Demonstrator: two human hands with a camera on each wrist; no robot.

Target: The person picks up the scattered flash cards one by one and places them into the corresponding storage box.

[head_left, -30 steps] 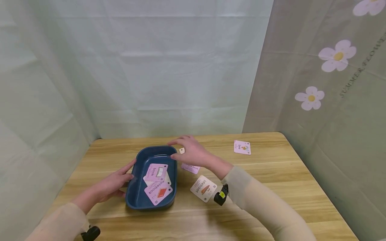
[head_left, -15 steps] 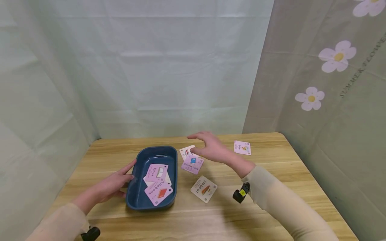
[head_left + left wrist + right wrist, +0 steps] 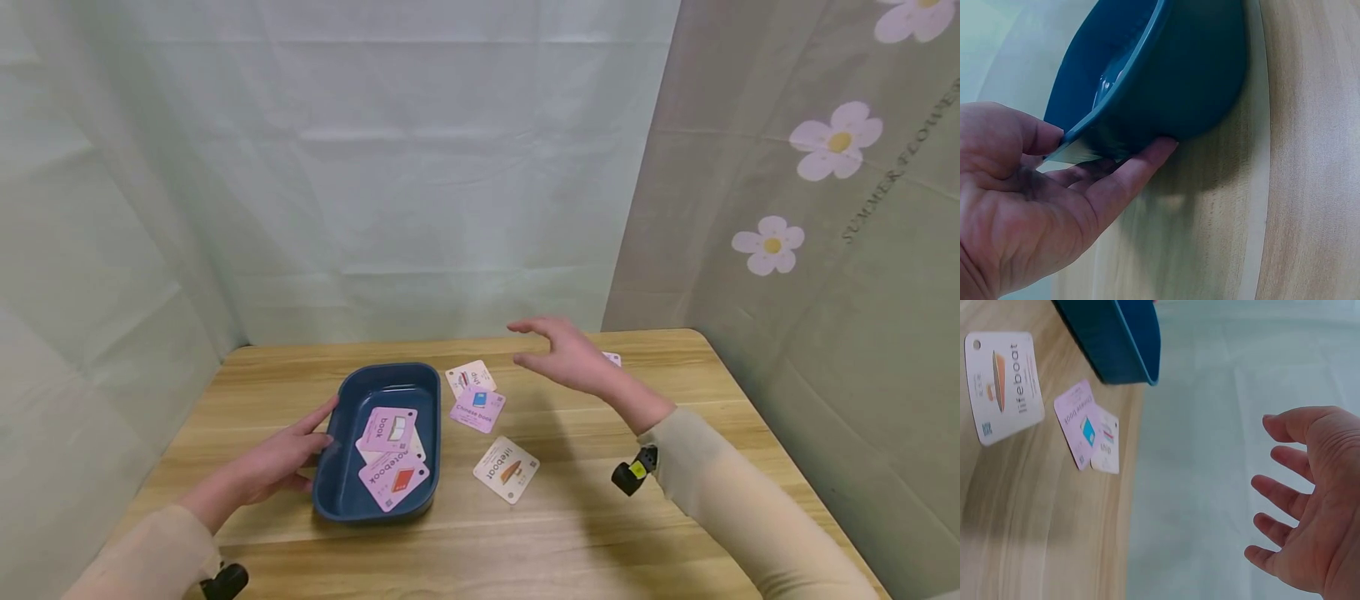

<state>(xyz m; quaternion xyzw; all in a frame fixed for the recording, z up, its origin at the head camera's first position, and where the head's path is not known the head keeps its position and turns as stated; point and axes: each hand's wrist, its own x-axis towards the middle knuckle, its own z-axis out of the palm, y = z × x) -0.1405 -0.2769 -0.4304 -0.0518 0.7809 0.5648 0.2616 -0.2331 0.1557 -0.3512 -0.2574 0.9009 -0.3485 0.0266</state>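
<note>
On the table stands a blue plastic bin (image 3: 390,377), its near wall gripped by my left hand (image 3: 285,454). In the left wrist view the thumb lies at the rim and the fingers (image 3: 1135,172) press the outer wall. Inside lie a pink "book" card (image 3: 377,427), a pink "notebook" card (image 3: 381,483) and a white card (image 3: 417,448) mostly covered by them. My right hand (image 3: 573,360) is raised over the table's back part, fingers spread and loosely bent, holding nothing. Behind it a pink card (image 3: 612,358) is mostly hidden.
Right of the bin, a pink "Chinese book" card (image 3: 480,410) overlaps a white "ship" card (image 3: 480,373). Nearer lies a white "lifeboat" card (image 3: 506,471). Pale curtains (image 3: 420,208) rise behind and beside the wooden table (image 3: 525,550).
My right hand has drawn away from the bin's far right rim, moving right over the cards and uncovering the ship and Chinese book cards. The left hand and bin stay put.
</note>
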